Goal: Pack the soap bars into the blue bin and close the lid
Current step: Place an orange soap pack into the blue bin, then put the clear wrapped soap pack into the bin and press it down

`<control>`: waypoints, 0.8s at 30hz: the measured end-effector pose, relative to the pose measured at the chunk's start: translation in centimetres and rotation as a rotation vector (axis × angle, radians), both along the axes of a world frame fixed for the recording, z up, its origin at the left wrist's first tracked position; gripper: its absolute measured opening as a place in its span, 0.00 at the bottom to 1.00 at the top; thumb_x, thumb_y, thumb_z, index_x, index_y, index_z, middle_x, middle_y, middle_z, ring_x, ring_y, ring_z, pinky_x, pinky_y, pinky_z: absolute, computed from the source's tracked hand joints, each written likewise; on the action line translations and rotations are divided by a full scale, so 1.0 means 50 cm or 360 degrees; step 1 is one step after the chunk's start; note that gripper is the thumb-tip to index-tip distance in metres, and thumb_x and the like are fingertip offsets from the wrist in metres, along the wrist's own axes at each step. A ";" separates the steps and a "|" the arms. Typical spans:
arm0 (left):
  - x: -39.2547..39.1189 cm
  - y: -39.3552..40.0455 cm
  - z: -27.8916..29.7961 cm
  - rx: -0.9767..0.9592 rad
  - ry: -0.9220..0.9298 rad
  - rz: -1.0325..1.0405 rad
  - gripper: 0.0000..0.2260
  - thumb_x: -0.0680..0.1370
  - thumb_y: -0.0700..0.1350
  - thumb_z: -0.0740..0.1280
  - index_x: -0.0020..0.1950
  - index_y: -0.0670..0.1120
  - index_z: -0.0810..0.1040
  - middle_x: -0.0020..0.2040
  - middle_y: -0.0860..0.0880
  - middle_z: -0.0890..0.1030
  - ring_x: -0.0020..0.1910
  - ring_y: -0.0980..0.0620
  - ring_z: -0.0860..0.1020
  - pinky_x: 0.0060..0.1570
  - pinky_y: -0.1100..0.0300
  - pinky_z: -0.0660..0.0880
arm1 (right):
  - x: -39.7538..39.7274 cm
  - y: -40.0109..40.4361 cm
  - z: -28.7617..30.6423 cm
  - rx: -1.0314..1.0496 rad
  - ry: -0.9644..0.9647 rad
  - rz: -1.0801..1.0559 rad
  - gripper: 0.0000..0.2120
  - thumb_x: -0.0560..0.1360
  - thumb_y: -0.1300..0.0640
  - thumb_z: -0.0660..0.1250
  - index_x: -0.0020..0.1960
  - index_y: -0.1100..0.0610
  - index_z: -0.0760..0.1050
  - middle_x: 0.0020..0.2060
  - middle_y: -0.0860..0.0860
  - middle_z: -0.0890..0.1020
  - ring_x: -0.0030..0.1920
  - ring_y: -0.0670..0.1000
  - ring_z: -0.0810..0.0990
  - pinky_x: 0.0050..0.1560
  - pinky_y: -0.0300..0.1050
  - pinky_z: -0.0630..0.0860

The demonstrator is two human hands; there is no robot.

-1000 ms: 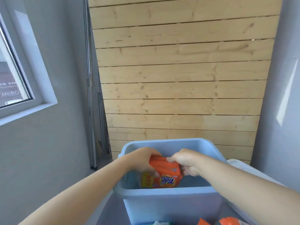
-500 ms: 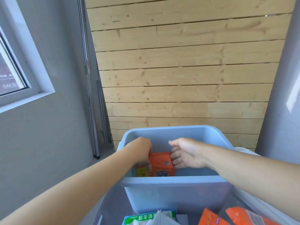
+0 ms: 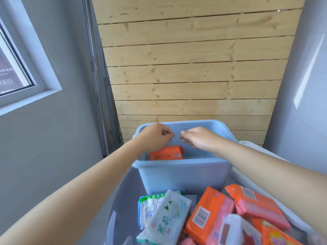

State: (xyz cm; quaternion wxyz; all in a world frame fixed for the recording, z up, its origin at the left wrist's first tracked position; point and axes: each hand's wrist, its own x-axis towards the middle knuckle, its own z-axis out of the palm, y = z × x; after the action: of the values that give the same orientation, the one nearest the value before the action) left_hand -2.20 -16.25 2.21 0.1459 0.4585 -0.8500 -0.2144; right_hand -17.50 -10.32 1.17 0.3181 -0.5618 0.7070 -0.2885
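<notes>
The blue bin (image 3: 184, 174) stands open on a grey round table, with an orange soap pack (image 3: 166, 153) lying inside against its left wall. Above the bin, my left hand (image 3: 156, 137) hovers with fingers curled and nothing in it. My right hand (image 3: 198, 137) hangs beside it, also holding nothing, fingers loosely bent. The two hands nearly touch at the fingertips. Near the table's front lie more packs: orange ones (image 3: 208, 216) (image 3: 254, 206) and white-green ones (image 3: 168, 218). A white lid (image 3: 251, 147) rests at the bin's right side.
A wooden slat wall (image 3: 191, 68) rises close behind the bin. Grey walls close in on both sides, with a window (image 3: 16, 68) at left and a metal pole (image 3: 95, 76) in the left corner. The table's curved edge (image 3: 113, 206) runs at left.
Both hands let go of the orange pack, which now lies in the bin, and rose above it. The view tilted down, showing the packs on the table.
</notes>
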 end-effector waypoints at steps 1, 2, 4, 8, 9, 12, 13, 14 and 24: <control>0.004 0.031 0.008 0.0018 0.0098 -0.0027 0.09 0.76 0.47 0.62 0.49 0.51 0.82 0.42 0.50 0.83 0.42 0.51 0.79 0.38 0.62 0.72 | 0.002 0.027 0.008 -0.0051 0.0008 0.0038 0.20 0.79 0.48 0.56 0.52 0.63 0.78 0.53 0.59 0.82 0.57 0.58 0.78 0.63 0.54 0.72; 0.008 0.062 0.014 0.0040 0.0181 -0.0057 0.08 0.76 0.46 0.62 0.47 0.53 0.82 0.42 0.50 0.84 0.41 0.51 0.79 0.37 0.63 0.73 | 0.004 0.054 0.015 -0.0112 0.0032 0.0084 0.19 0.79 0.49 0.57 0.53 0.63 0.78 0.54 0.60 0.82 0.58 0.58 0.78 0.63 0.56 0.71; 0.017 0.125 0.021 0.0081 0.0322 -0.0119 0.10 0.76 0.45 0.62 0.43 0.57 0.80 0.41 0.52 0.84 0.37 0.51 0.78 0.31 0.67 0.72 | 0.008 0.108 0.027 -0.0269 0.0059 0.0177 0.16 0.79 0.52 0.57 0.54 0.60 0.79 0.55 0.56 0.83 0.58 0.54 0.79 0.63 0.50 0.72; 0.034 0.236 0.022 -0.0019 0.0480 -0.0159 0.12 0.77 0.42 0.61 0.49 0.55 0.82 0.46 0.55 0.85 0.42 0.55 0.81 0.34 0.75 0.71 | 0.020 0.219 0.037 -0.0479 -0.0040 0.0210 0.11 0.79 0.57 0.60 0.57 0.51 0.79 0.52 0.45 0.83 0.54 0.41 0.79 0.56 0.31 0.69; 0.038 0.257 0.017 -0.0037 0.0488 -0.0173 0.11 0.77 0.41 0.62 0.52 0.52 0.82 0.47 0.55 0.84 0.43 0.58 0.80 0.36 0.78 0.69 | 0.021 0.243 0.034 -0.0499 -0.0049 0.0218 0.11 0.78 0.57 0.60 0.56 0.51 0.79 0.52 0.44 0.83 0.52 0.39 0.79 0.54 0.27 0.69; 0.047 0.319 -0.011 0.0067 0.0403 -0.0220 0.11 0.77 0.43 0.63 0.55 0.49 0.82 0.47 0.55 0.83 0.45 0.59 0.78 0.37 0.79 0.68 | 0.022 0.316 0.006 -0.0452 -0.0016 0.0202 0.11 0.78 0.56 0.61 0.56 0.51 0.79 0.53 0.44 0.83 0.54 0.39 0.79 0.58 0.33 0.70; 0.050 0.333 -0.023 0.0116 0.0364 -0.0221 0.11 0.76 0.43 0.64 0.55 0.49 0.82 0.46 0.55 0.82 0.45 0.59 0.78 0.34 0.79 0.69 | 0.021 0.334 -0.007 -0.0403 0.0009 0.0190 0.11 0.78 0.56 0.61 0.57 0.51 0.79 0.53 0.44 0.83 0.55 0.41 0.79 0.59 0.37 0.71; 0.051 0.344 -0.034 0.0163 0.0325 -0.0223 0.10 0.76 0.44 0.64 0.55 0.49 0.82 0.46 0.55 0.82 0.46 0.58 0.78 0.34 0.79 0.69 | 0.020 0.349 -0.022 -0.0351 0.0043 0.0188 0.11 0.78 0.55 0.61 0.57 0.51 0.79 0.54 0.44 0.82 0.56 0.42 0.79 0.59 0.38 0.71; 0.046 0.398 -0.113 0.0460 0.0098 -0.0266 0.15 0.76 0.53 0.65 0.62 0.52 0.78 0.57 0.56 0.81 0.55 0.59 0.78 0.53 0.71 0.72 | -0.028 0.420 -0.136 -0.0123 0.0386 0.0403 0.18 0.74 0.48 0.66 0.63 0.46 0.74 0.69 0.44 0.69 0.69 0.43 0.65 0.66 0.35 0.60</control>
State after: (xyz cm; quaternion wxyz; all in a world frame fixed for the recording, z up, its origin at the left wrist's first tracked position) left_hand 0.09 3.65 -3.44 0.0862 0.3956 -0.8406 -0.3597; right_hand -18.91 10.67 -5.62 0.2425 -0.6890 0.6521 -0.2033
